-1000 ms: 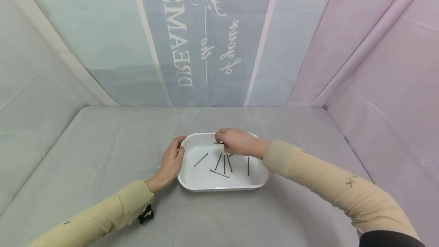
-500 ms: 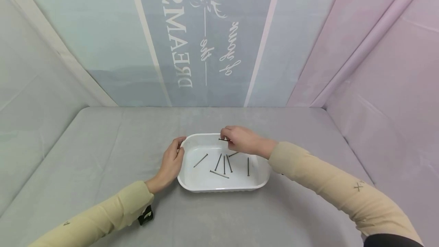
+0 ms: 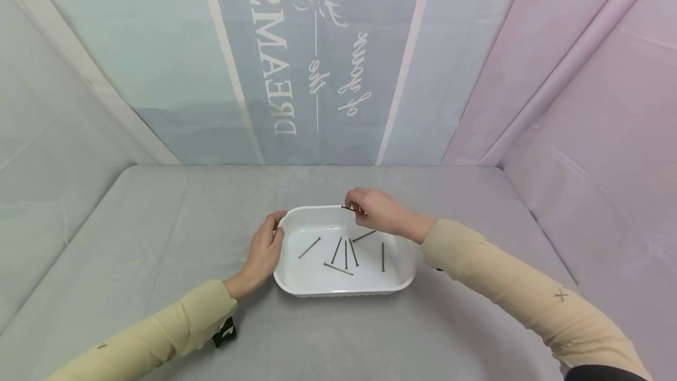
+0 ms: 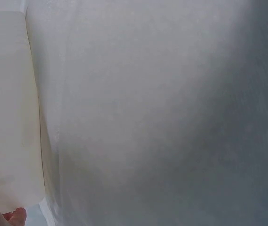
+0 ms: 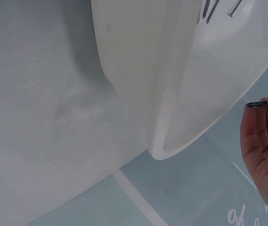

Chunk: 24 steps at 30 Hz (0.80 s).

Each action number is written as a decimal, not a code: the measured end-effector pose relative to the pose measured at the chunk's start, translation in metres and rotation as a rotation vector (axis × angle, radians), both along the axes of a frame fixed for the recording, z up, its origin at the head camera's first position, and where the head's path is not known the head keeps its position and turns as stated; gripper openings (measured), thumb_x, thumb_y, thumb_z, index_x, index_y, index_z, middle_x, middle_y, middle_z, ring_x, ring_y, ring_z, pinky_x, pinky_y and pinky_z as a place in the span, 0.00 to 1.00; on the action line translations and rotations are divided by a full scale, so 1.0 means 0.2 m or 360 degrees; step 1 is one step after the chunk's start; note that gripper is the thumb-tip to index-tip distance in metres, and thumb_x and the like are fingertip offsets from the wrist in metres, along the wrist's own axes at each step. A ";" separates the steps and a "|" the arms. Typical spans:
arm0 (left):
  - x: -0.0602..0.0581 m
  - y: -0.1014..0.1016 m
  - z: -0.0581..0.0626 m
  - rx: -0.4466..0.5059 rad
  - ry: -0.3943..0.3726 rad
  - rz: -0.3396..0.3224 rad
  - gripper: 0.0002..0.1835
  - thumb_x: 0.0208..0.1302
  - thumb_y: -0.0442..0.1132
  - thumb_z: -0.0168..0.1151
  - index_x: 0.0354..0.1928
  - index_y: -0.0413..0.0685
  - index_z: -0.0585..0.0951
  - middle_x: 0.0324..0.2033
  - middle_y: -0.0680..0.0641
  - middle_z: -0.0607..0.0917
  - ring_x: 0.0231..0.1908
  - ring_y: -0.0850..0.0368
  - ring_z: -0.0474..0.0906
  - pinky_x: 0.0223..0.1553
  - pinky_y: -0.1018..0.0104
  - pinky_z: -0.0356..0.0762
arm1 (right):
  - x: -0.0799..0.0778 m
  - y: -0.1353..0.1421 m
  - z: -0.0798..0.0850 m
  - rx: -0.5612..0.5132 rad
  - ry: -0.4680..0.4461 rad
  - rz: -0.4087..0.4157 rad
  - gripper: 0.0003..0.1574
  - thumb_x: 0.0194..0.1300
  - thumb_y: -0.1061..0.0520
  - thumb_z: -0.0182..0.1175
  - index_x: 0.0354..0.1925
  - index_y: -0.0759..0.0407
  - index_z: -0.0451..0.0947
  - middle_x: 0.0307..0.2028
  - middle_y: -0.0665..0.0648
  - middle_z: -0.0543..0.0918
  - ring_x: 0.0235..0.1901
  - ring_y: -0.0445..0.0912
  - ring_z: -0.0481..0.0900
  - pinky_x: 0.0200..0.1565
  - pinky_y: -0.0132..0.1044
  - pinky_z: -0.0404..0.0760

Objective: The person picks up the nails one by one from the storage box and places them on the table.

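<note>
A white rectangular dish (image 3: 317, 284) with rounded corners stands on the grey cloth. Its left end is gripped by my left hand (image 3: 260, 251), with fingers and thumb at the rim. Above the dish's back edge, my right hand (image 3: 381, 211) pinches a dark nail (image 3: 348, 209) between thumb and fingers. The right wrist view shows this nail (image 5: 256, 103) jutting from the fingertips, beyond the dish wall. Several nails lie scattered in the dish, among them a slanted nail (image 3: 309, 247) at left, a nail (image 3: 338, 269) near the front and an upright-looking nail (image 3: 383, 256) at right.
Grey cloth (image 3: 338, 340) covers the surface under the dish. Behind it hangs a blue-grey fabric panel (image 3: 328, 146) with mirrored white lettering. Pale fabric walls rise at left and right. A small black object (image 3: 225, 333) shows beneath my left sleeve.
My right hand has lifted the nail up and slightly right, from inside the dish to over its back rim. Another nail beneath is uncovered. My left hand stays at the dish.
</note>
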<state>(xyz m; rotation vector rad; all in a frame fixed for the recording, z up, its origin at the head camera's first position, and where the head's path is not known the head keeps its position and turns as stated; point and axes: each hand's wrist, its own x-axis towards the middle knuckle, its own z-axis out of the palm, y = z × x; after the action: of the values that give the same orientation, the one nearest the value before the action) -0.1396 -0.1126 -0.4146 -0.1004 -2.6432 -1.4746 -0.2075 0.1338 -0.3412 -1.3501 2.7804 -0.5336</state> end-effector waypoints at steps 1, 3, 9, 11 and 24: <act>0.00 0.00 0.00 -0.0001 0.0003 0.0001 0.20 0.67 0.31 0.38 0.60 0.36 0.64 0.53 0.37 0.73 0.50 0.47 0.71 0.49 0.53 0.70 | 0.00 0.00 0.00 -0.0014 0.0002 -0.0005 0.13 0.50 0.72 0.55 0.37 0.64 0.75 0.29 0.54 0.76 0.28 0.43 0.73 0.31 0.31 0.74; 0.00 0.00 0.00 -0.0001 0.0005 0.0004 0.20 0.67 0.31 0.38 0.60 0.36 0.64 0.53 0.37 0.73 0.50 0.47 0.71 0.49 0.53 0.70 | 0.00 0.01 0.01 -0.0028 0.0005 -0.0020 0.13 0.50 0.72 0.55 0.37 0.64 0.75 0.29 0.53 0.76 0.28 0.42 0.73 0.31 0.31 0.74; 0.00 0.00 -0.01 -0.0002 -0.0001 0.0008 0.20 0.67 0.31 0.38 0.60 0.36 0.64 0.53 0.37 0.72 0.50 0.47 0.71 0.49 0.53 0.70 | 0.00 0.04 0.00 -0.0061 0.0033 -0.0073 0.13 0.50 0.71 0.55 0.37 0.64 0.75 0.28 0.52 0.76 0.27 0.41 0.72 0.29 0.30 0.73; 0.00 0.00 -0.01 -0.0001 -0.0003 0.0010 0.20 0.67 0.31 0.38 0.60 0.36 0.64 0.53 0.37 0.72 0.50 0.47 0.71 0.50 0.53 0.70 | 0.00 0.05 0.00 -0.0070 0.0028 -0.0087 0.13 0.51 0.71 0.56 0.37 0.65 0.75 0.28 0.53 0.76 0.28 0.41 0.72 0.29 0.30 0.74; 0.00 0.00 -0.01 -0.0006 0.0007 0.0015 0.20 0.68 0.31 0.39 0.60 0.36 0.64 0.53 0.38 0.72 0.50 0.47 0.71 0.49 0.53 0.70 | -0.01 0.10 0.02 -0.0159 0.0028 -0.0122 0.13 0.51 0.72 0.56 0.37 0.65 0.75 0.29 0.56 0.77 0.28 0.43 0.74 0.29 0.30 0.75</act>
<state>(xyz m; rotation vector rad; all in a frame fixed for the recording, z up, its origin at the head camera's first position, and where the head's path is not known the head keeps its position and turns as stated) -0.1399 -0.1128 -0.4176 -0.0915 -2.6397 -1.4645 -0.2099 0.1548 -0.3365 -1.2753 2.8655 -0.6749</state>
